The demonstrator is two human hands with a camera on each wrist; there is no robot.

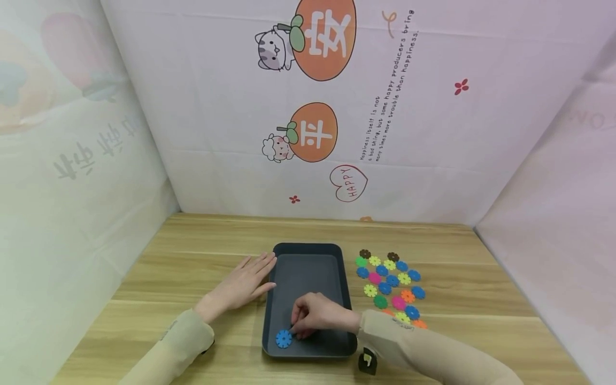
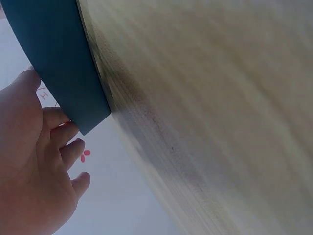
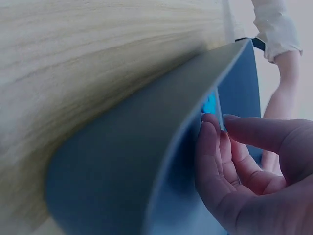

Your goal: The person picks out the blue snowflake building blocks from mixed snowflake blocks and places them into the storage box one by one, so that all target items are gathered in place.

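Note:
In the head view a dark grey tray lies on the wooden table, its long side running away from me. My left hand rests against the tray's left rim, fingers and thumb extended. Its fingertips touch the tray's edge in the left wrist view. Inside the tray's near end is my right hand, fingers bent and fingertips low. A blue notched disc lies flat beside those fingertips, near the front left corner. In the right wrist view a gap shows between thumb and fingers, with the disc partly hidden beyond them.
Right of the tray, several notched discs in blue, yellow, green, pink, orange and brown lie spread on the table. My right sleeve covers some of the nearest ones. White printed cloth stands behind and at both sides.

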